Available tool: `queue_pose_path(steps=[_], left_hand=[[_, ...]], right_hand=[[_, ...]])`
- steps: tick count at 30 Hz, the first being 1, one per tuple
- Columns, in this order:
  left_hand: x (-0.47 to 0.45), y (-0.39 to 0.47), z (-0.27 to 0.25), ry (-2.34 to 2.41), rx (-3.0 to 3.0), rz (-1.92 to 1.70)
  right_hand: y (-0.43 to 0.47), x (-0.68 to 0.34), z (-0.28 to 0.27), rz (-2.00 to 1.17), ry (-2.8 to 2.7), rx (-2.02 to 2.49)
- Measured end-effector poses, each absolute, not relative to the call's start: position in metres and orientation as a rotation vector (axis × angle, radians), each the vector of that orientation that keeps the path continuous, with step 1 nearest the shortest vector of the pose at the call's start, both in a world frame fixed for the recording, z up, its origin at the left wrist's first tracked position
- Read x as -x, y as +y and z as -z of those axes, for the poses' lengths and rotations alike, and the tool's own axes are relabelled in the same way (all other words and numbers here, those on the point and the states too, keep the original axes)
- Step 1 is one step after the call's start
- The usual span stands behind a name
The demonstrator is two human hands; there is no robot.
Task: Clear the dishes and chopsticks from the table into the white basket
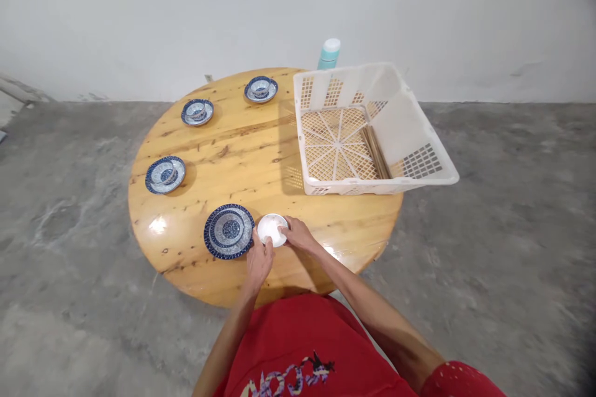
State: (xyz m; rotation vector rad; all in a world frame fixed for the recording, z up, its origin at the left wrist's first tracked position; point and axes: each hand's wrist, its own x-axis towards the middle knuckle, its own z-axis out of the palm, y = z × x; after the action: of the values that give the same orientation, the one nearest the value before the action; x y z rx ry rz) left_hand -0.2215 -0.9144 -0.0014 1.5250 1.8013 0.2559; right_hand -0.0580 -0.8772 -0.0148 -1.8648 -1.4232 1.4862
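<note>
L hand (259, 257) & R hand (300, 236) of mine both grip a white dish (269, 232), just R of the near blue-rimmed stack (229, 231). Three plate-&-bowl sets (166, 175) already laid round table (233, 170); near spot looks unfinished, I'd judge, w/ brown sticks (377, 152) not yet out of crate (372, 187).

Smooth, glossy ceramic-look dish (271, 227) gleamed btwn L hand (259, 257) & R hand (298, 234); glazed plate (209, 236) shone just L of L hand. Varnished wood tabletop (233, 158) beneath both reflected glare. Beyond R hand, smooth plastic basket (395, 115) held matt, wood-look sticks (378, 155); concrete floor (503, 229) below looked rough, matt.
</note>
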Motion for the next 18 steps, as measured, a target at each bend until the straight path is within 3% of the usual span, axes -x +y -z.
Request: queue_pose_path(steps=[9,15,18], left_hand=[[0.227,-0.928,0.005,1.600,-1.183,-0.628],[0.225,-0.935,-0.024,1.526,-1.161,-0.738],[0.217,-0.930,-0.050,1.463,-1.262,-0.770]], right_hand=[[-0.905,0.069,0.016,-1.368,-1.294,1.761],[-0.914,0.063,-0.021,-1.576,-1.072,1.656],[-0.911,0.048,-0.047,-1.511,-1.121,1.517]])
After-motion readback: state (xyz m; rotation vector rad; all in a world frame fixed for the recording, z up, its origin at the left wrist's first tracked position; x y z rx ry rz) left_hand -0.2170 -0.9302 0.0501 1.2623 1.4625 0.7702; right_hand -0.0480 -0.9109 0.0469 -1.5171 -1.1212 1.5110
